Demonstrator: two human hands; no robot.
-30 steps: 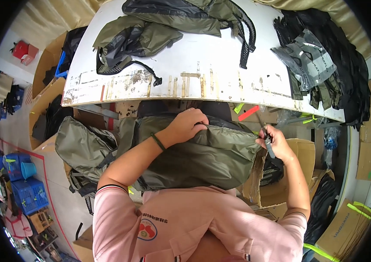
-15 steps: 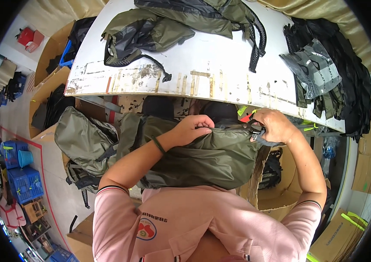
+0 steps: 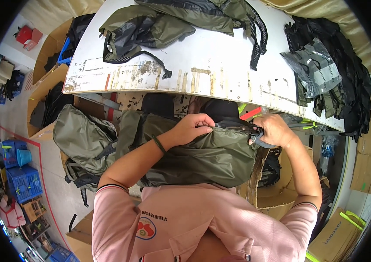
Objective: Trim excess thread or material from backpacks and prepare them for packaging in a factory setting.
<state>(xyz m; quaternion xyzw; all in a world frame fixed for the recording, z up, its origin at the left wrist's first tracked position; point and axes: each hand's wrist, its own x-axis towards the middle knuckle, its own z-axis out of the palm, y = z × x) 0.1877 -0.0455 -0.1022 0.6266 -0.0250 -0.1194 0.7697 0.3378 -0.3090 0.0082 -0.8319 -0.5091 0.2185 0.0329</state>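
An olive-green bag (image 3: pixel 203 161) lies across my lap, its fabric creased and its top edge facing the table. With fingers closed, my left hand (image 3: pixel 195 127) pinches that edge near the middle. At the bag's right corner my right hand (image 3: pixel 273 131) is closed round a grey-black strap (image 3: pixel 262 143), and small dark hardware shows beside the fingers. My fingertips partly hide what lies between them. Another olive backpack (image 3: pixel 85 135) leans at my left, touching the first bag's side.
A worn white table (image 3: pixel 185 56) stands ahead, with olive-grey bags (image 3: pixel 150 30) on it. Black straps and bags (image 3: pixel 342 65) hang over its right end beside a clear plastic packet (image 3: pixel 314 70). An open cardboard box (image 3: pixel 281 192) is at my right; blue crates (image 3: pixel 24 181) stand far left.
My right hand has shifted slightly down at the bag's corner, still gripping the strap. My left hand holds nearly the same spot. A red strip under the table shows more fully.
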